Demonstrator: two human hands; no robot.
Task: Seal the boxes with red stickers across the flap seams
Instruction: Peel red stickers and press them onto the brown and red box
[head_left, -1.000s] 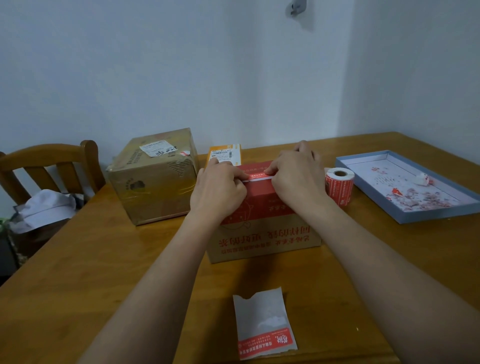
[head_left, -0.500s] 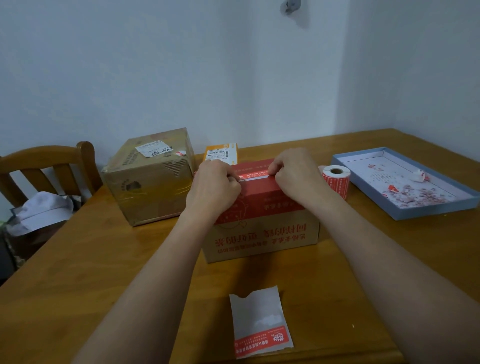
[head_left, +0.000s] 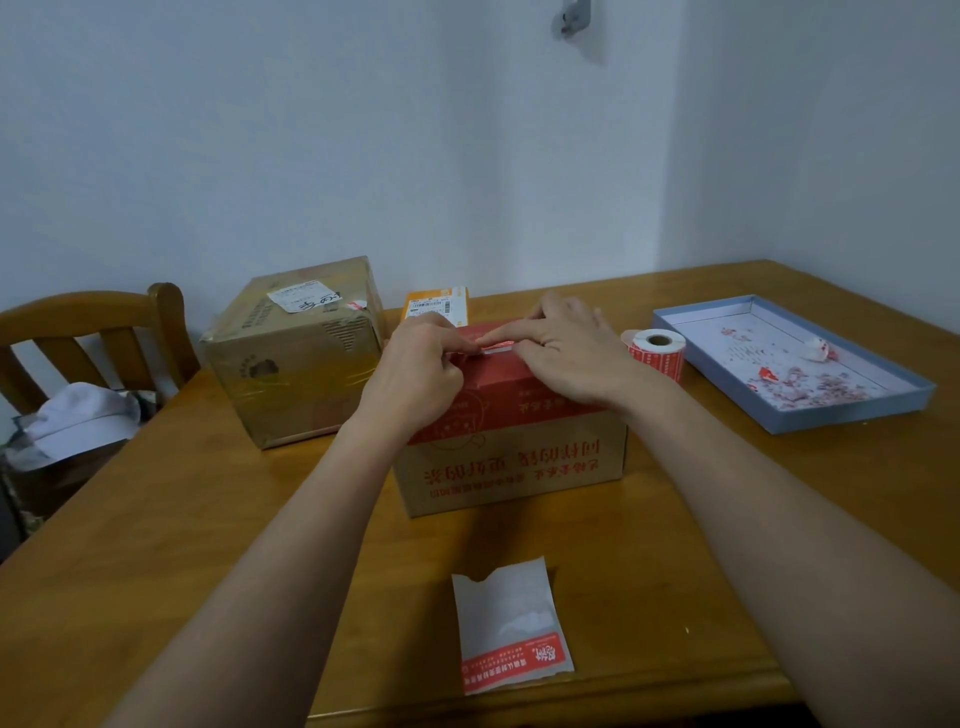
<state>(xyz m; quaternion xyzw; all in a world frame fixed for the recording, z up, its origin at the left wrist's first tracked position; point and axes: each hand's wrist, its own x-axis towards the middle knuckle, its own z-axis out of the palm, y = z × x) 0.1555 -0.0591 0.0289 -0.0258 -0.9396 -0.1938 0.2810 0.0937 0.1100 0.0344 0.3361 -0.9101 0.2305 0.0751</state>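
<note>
A red-and-brown cardboard box (head_left: 511, 462) stands in the middle of the wooden table. Across the seam on its top lies a red sticker (head_left: 497, 347). My left hand (head_left: 415, 379) is curled at the sticker's left end and pinches it with its fingertips. My right hand (head_left: 571, 353) lies on the box top with straight fingers, the index finger pressing along the sticker. A roll of red stickers (head_left: 658, 353) stands just right of the box. Most of the seam is hidden under my hands.
A taped brown box (head_left: 296, 364) sits at the left, and a small orange-labelled box (head_left: 437, 307) behind the middle one. A shallow blue tray (head_left: 789, 423) with paper scraps lies at the right. Backing paper (head_left: 511, 623) lies near the front edge. A chair (head_left: 93, 317) with a white cap (head_left: 78, 415) stands at the left.
My right hand has gone from curled, pinching fingers to straight fingers laid flat along the sticker. My left hand has stayed at the sticker's left end.
</note>
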